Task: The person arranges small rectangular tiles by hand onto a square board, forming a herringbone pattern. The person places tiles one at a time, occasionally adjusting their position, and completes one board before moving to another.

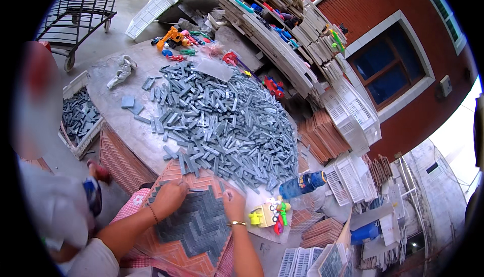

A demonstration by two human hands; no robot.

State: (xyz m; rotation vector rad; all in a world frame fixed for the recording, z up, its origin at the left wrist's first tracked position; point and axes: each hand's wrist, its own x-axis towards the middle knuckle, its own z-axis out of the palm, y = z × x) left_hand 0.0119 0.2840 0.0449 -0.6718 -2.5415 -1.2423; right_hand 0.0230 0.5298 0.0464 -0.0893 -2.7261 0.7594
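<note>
An orange-red tray (200, 263) with a herringbone pattern of slots lies tilted in front of me, partly filled with dark grey strip tiles (194, 226). My left hand (172, 196) is closed at the tray's upper left, pinching a thin grey strip tile (195, 191) over the slots. At the tray's right edge, my right hand (234, 205) has its fingers curled together; what they hold is too small to make out. Just beyond both hands spreads a large heap of loose grey strip tiles (217, 120) on a pale tabletop (108, 108).
Toys (171, 39) lie behind the heap. A blue-tinted bottle (302, 185) and a yellow toy truck (263, 215) stand right of the tray. A crate (80, 148) of strips sits at the left, near another person (55, 196). Stacked boards (282, 35) and white crates (353, 110) stand beyond.
</note>
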